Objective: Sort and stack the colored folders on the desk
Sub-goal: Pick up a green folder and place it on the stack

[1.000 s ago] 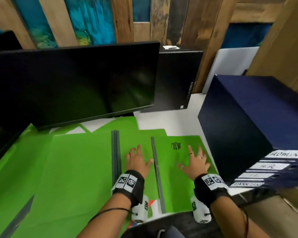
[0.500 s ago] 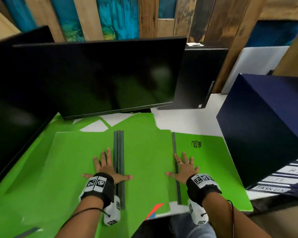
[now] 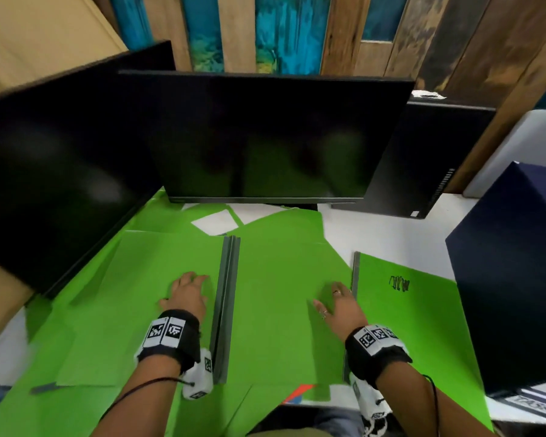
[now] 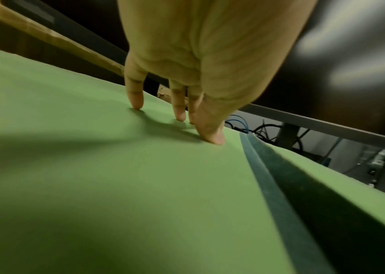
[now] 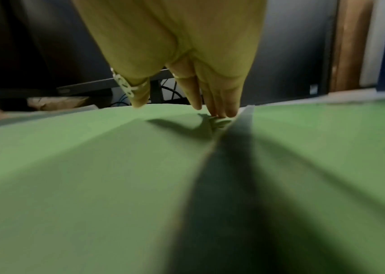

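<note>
Head view first: both hands were down flat on a spread of green folders (image 3: 281,310) covering the white desk (image 3: 391,234). The left hand (image 3: 186,294) lay palm-down, fingers straight, on the left folder (image 3: 145,279), with a pair of grey spines (image 3: 226,307) just to its right. The right hand (image 3: 341,307), fingers straight and spread, rings showing, pressed the middle sheet, and just beyond its fingertips to the right ran another grey spine (image 3: 355,279) edging the scribbled folder (image 3: 416,326). Ahead of both hands stood a dark monitor (image 3: 265,137); further right of the right hand sat a navy box (image 3: 511,263).

Left wrist view: the left hand (image 4: 201,55) reached forward, its straight fingers (image 4: 135,96) touching the green sheet (image 4: 116,185) at the tips, gripping nothing. The grey spines (image 4: 269,185) ran close by on the thumb side, and cables (image 4: 257,128) showed under the monitor ahead.

Right wrist view, blurred: the right hand (image 5: 175,46) was likewise flat and holding nothing, fingertips (image 5: 226,109) on the green surface (image 5: 81,176) right against the raised grey spine (image 5: 243,118), with more green folder (image 5: 327,139) past it.
</note>
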Demonstrator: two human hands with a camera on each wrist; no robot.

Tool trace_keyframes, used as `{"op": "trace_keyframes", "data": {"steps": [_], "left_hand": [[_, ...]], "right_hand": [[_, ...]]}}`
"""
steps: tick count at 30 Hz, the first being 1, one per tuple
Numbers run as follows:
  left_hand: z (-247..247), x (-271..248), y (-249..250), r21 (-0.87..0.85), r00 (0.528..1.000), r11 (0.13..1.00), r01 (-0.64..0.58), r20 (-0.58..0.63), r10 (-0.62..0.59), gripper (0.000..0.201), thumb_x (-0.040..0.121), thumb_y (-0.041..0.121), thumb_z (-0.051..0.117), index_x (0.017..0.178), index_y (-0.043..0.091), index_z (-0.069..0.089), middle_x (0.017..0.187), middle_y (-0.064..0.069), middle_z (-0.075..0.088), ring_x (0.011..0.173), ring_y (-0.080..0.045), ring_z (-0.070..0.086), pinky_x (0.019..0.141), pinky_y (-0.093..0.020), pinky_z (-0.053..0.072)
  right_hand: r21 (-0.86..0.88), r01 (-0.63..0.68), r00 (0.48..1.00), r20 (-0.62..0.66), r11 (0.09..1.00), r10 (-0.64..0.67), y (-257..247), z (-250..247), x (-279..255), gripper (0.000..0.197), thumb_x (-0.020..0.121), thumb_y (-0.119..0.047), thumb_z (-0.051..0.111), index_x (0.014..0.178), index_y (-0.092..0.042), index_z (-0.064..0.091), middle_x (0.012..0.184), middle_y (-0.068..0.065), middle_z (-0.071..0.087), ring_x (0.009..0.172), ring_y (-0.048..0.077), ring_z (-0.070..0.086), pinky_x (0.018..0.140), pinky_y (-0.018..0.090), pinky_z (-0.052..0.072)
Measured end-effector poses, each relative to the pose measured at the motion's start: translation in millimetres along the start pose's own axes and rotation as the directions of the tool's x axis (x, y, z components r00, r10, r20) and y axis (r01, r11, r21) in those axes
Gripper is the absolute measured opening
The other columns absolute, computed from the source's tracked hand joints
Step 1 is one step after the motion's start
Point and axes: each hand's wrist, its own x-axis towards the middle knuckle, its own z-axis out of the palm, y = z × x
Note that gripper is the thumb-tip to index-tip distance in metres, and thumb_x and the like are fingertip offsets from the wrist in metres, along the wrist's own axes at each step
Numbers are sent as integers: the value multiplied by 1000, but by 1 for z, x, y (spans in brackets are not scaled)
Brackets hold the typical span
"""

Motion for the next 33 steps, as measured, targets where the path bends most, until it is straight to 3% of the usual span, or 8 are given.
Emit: {"op": "trace_keyframes", "data": {"steps": [3,7,10,15,21,26,30,33], "left_hand": [[-5,4,-20,-54,989,995,85,-119,-91,50,87,9,58,132,27,48,143,-4,38,132,-24,36,105,-55,35],[-14,14,-57,-253,924,947,198,-274,-266,36,83,-5,58,117,7,61,129,-21,49,119,-37,47,101,-46,43],[-21,14,-73,-220,884,905,365,-223,-411,56,74,26,76,124,13,52,134,-21,41,126,-40,34,102,-52,40],[-24,11,-86,-114,824,826,553,-72,-562,114,58,70,68,144,16,17,152,-25,11,141,-43,11,108,-63,21],[-21,4,-96,-174,818,811,559,-46,-574,138,40,81,67,147,28,-2,155,-22,0,143,-40,5,106,-71,9],[-26,-4,-95,-159,814,815,557,-91,-574,138,38,81,67,145,28,-1,147,-28,17,139,-40,20,106,-69,16],[-29,-7,-86,-336,817,823,458,-205,-538,118,55,64,75,145,24,10,146,-29,20,136,-44,25,105,-70,18],[-33,-4,-73,-373,833,841,391,-246,-496,92,77,59,60,145,15,17,146,-28,23,135,-43,27,106,-68,19]], "right_hand": [[45,-84,994,67,995,81,-15,5,4,84,87,-58,49,147,-4,23,157,10,15,144,26,22,117,39,24],[82,-195,980,44,977,192,-32,5,9,105,72,-68,61,147,-6,21,152,13,24,142,29,24,115,37,28],[136,-277,961,40,951,274,-46,1,12,106,71,-69,61,146,-5,23,149,16,28,139,32,27,113,38,29],[328,-387,920,72,862,385,-62,-1,22,104,69,-64,68,145,-7,27,146,21,31,137,34,29,112,39,28],[646,-370,906,91,668,414,-63,-7,23,87,82,-43,66,145,-1,25,152,21,25,142,34,24,116,38,23],[789,-303,888,29,535,459,-59,-6,18,84,80,-43,69,142,-1,31,146,19,38,135,33,38,112,37,31],[893,-184,888,-29,411,460,-51,-18,17,77,82,-47,64,139,-4,34,141,16,43,131,30,41,109,36,30],[949,-41,905,-98,313,415,-44,-30,20,81,78,-61,58,134,-4,42,145,13,40,133,26,38,115,39,26]]}}
